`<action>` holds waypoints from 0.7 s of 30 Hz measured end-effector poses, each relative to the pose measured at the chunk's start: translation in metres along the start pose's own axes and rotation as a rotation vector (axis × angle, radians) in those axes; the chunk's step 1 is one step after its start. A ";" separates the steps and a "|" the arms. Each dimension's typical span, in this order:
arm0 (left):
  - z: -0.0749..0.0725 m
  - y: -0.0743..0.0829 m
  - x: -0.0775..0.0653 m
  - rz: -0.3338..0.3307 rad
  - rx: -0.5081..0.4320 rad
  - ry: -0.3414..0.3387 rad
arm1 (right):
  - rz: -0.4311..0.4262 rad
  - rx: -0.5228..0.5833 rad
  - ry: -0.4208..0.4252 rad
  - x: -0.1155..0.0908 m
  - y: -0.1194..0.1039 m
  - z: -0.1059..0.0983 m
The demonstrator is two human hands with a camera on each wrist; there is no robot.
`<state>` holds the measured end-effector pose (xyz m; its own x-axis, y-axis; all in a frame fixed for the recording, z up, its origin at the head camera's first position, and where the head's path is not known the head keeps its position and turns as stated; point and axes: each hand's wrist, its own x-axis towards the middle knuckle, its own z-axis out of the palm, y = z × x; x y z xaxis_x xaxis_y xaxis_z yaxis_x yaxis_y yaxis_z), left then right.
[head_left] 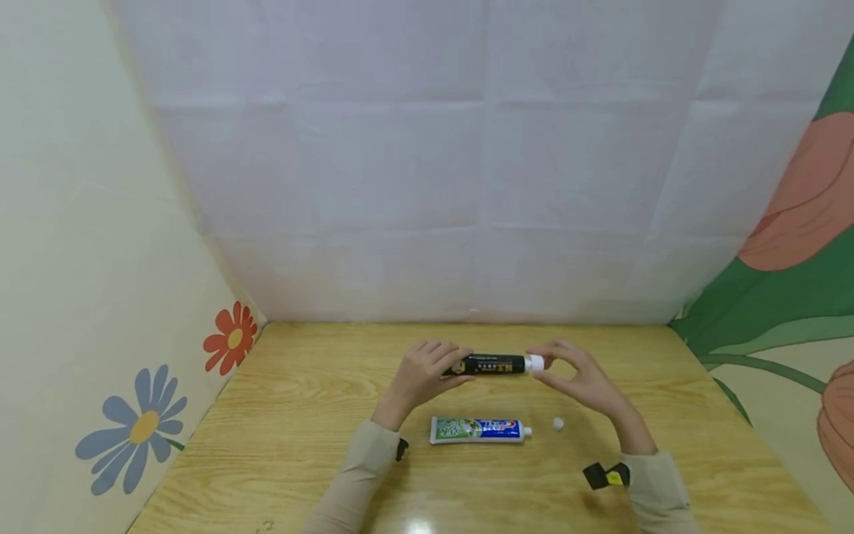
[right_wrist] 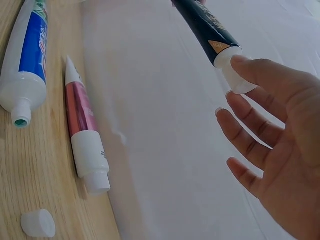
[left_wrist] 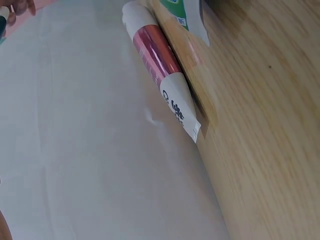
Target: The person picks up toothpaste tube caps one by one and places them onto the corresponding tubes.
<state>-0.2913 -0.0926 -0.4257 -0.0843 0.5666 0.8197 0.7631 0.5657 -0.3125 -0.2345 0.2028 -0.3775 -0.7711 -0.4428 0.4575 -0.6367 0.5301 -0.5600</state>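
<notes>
My left hand [head_left: 427,374] grips a black toothpaste tube [head_left: 494,364] by its flat end, above the table. At the other end, my right hand [head_left: 579,377] pinches the white cap [right_wrist: 235,75] between thumb and forefinger; its remaining fingers are spread apart in the right wrist view. Nearer the front lies a blue-and-green toothpaste tube [head_left: 477,430] with its nozzle [right_wrist: 21,117] bare. A loose white cap [head_left: 558,423] rests on the table to the right of that nozzle.
A white-and-red toothpaste tube [right_wrist: 85,120], capped, lies on the wooden table [head_left: 320,415] in both wrist views. White sheeting [head_left: 434,185] hangs along the table's back edge. Walls painted with flowers [head_left: 144,428] flank both sides.
</notes>
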 end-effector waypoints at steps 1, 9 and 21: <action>0.000 0.000 0.000 0.001 0.000 0.002 | -0.003 0.000 -0.001 0.000 0.005 0.001; 0.001 0.002 0.003 0.009 0.009 0.004 | 0.004 0.007 -0.004 0.000 -0.004 -0.001; 0.003 0.006 0.006 0.022 0.013 0.007 | -0.009 0.009 0.014 -0.003 0.014 0.000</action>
<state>-0.2894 -0.0843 -0.4238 -0.0638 0.5748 0.8158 0.7563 0.5611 -0.3362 -0.2412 0.2118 -0.3872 -0.7651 -0.4378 0.4721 -0.6439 0.5191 -0.5621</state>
